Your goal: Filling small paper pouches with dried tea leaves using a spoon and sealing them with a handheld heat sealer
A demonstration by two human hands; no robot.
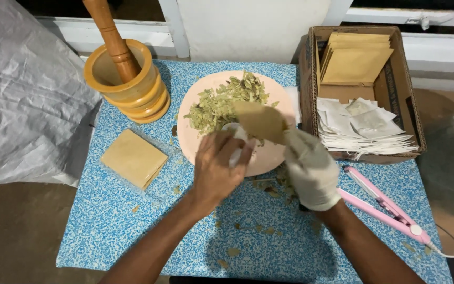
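mid-fill, by the look of it: left hand point(217, 167), bare, curled shut around a small white packet point(236, 142) over the near rim of the pink plate point(269, 158); right hand point(310, 169), in a white glove, closed on the lower edge of a tan pouch point(260, 121) raised over the plate, just beside the packet. still heaped on the plate, a good mound of dried green leaves point(224, 102), so plenty apparently left to portion. already stacked in the cardboard box point(311, 68): white sachets point(363, 129) in front, tan envelopes point(354, 58) behind. lying untouched on the blue speckled cloth point(132, 221): a clear-wrapped stack of tan squares point(133, 158) and a pink heat sealer point(382, 205), which hints at sealing not yet done for this one. wooden mortar and pestle point(127, 73) at the far left. hard to make out: whether the packet is open or holds any leaf, most of it hidden by the fingers; pouch blurred; sealer's cord cut off at the edge.
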